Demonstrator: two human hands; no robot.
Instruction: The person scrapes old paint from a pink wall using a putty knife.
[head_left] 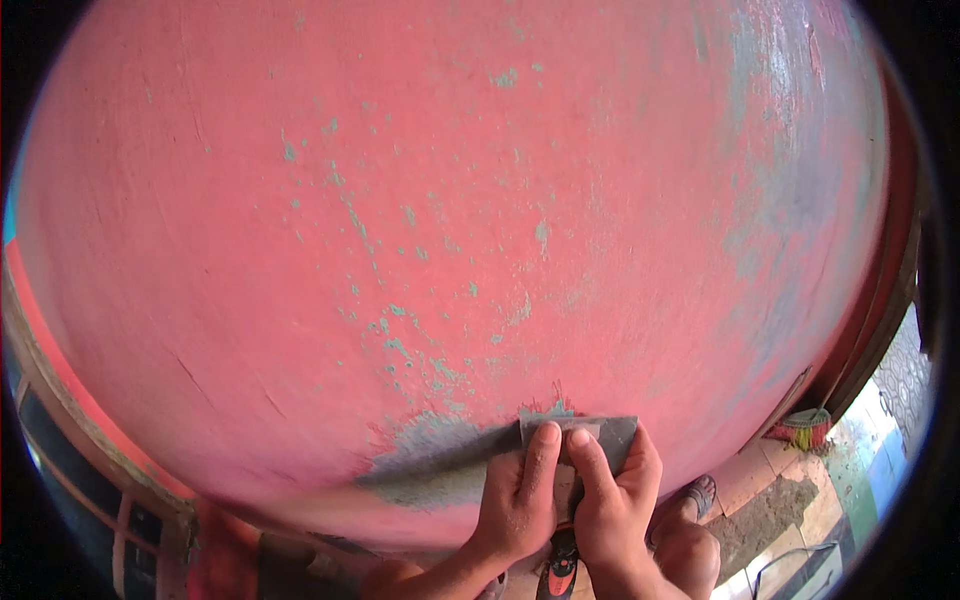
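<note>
A wide flat metal scraper (622, 434) is pressed against a pink painted wall (250, 260), low down. My left hand (515, 510) grips its left side, thumb laid on the blade. On the other side my right hand (615, 515) holds it the same way, its thumb next to the left one. The fingers behind the blade are hidden. Below, between my wrists, hangs the scraper's black and orange handle (561, 572). Left of the blade, a bare grey patch (430, 448) shows in the paint. A ragged reddish and green edge of paint (555, 403) stands just above the blade.
Greenish specks dot the wall's middle, and its right side is blotched grey-blue. A red and yellow brush or broom head (808, 428) lies at the wall's right foot. Sandalled feet (703, 492) stand on tiled floor (780, 455) near grey debris (765, 522). Dark panes (70, 460) are lower left.
</note>
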